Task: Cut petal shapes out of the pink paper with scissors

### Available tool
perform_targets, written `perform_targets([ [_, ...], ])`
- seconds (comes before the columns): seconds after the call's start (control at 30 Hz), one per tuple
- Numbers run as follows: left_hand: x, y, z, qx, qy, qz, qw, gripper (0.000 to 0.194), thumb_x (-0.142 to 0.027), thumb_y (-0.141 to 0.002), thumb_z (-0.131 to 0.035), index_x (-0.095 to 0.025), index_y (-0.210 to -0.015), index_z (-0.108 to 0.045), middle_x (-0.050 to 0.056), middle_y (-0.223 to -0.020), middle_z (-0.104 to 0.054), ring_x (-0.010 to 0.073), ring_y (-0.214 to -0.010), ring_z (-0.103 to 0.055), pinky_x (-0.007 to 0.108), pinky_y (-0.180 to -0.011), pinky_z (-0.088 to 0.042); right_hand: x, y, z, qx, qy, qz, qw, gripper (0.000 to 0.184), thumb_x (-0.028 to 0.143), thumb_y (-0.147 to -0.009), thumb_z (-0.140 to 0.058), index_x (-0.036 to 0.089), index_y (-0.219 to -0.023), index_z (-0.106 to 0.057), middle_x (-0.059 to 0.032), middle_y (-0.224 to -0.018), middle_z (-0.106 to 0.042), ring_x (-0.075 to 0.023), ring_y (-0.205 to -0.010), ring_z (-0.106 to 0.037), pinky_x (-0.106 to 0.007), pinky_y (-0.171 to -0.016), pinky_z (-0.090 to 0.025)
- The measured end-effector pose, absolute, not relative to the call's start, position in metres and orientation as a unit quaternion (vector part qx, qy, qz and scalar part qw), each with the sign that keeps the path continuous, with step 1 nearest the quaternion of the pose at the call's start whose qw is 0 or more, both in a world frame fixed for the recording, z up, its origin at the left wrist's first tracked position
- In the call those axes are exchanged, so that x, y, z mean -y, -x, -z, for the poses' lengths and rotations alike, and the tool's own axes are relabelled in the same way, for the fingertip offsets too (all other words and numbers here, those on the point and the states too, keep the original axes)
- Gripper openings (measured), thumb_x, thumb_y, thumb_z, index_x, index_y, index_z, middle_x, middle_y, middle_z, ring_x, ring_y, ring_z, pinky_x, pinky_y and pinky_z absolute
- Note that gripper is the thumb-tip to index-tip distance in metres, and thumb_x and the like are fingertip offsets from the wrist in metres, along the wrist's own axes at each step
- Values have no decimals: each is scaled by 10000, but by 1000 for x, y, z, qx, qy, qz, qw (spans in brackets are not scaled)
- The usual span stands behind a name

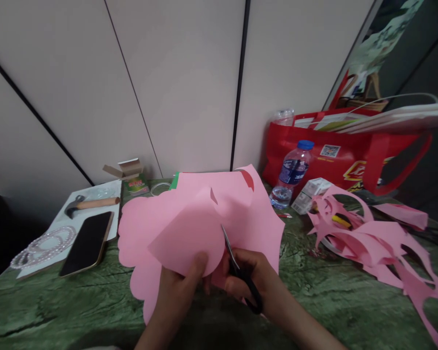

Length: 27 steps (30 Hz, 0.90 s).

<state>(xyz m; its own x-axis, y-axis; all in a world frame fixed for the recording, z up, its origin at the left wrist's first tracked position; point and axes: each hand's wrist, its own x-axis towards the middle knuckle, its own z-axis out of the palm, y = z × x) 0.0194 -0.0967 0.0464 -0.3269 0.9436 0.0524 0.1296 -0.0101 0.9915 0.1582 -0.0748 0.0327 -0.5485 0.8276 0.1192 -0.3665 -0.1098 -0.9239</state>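
My left hand (pixel 182 287) pinches the lower edge of a pink paper sheet (pixel 190 233), thumb on top and the other fingers mostly hidden beneath. My right hand (pixel 251 277) is closed round the black handles of a pair of scissors (pixel 237 267). The blades point up and away along a curved cut edge of the paper, right of my left thumb. Under and behind the held sheet spreads more pink paper, with a scalloped piece (pixel 140 231) at the left. Where these layers join or part, I cannot tell.
Pink paper scraps (pixel 372 238) are heaped at the right. Behind stand a water bottle (pixel 292 170), a small white box (pixel 310 194) and a red bag (pixel 336 150). At left lie a phone (pixel 89 243), a hammer (pixel 91 204), a bead string (pixel 47 245) and an opened box (pixel 135 182).
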Motion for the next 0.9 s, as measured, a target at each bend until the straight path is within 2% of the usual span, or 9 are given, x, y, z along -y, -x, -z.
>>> perform_targets([
  [0.13, 96, -17, -45, -576, -458, -556, 386, 369, -348, -707, -571, -186, -387, -487, -17, -333, -481, 121, -378, -466, 243, -446, -366, 74, -158, -32, 524, 225, -707, 419, 282, 340, -652, -738, 159, -655, -522, 55, -538, -457, -67, -468, -329, -194, -443, -278],
  [0.4, 94, -18, -45, -541, -453, -580, 408, 404, -358, -725, -577, -174, -376, -487, -18, -324, -466, 107, -361, -434, 236, -425, -327, 76, -158, -33, 541, 270, -689, 399, 357, 444, -646, -704, 162, -642, -486, 29, -550, -492, -70, -443, -353, -199, -404, -262],
  [0.73, 92, -8, -35, -518, -487, -565, 418, 446, -367, -788, -523, -173, -386, -520, 3, -358, -512, 139, -414, -492, 257, -476, -368, 76, -158, -32, 541, 311, -678, 388, 330, 401, -618, -724, 160, -629, -499, 46, -479, -475, -70, -404, -366, -192, -378, -279],
  [0.9, 91, -11, -39, -523, -463, -576, 425, 407, -360, -794, -510, -173, -433, -535, -5, -359, -516, 134, -386, -501, 254, -465, -387, 76, -158, -31, 537, 324, -678, 383, 345, 425, -604, -723, 164, -627, -500, 55, -446, -468, -72, -381, -386, -195, -376, -289],
])
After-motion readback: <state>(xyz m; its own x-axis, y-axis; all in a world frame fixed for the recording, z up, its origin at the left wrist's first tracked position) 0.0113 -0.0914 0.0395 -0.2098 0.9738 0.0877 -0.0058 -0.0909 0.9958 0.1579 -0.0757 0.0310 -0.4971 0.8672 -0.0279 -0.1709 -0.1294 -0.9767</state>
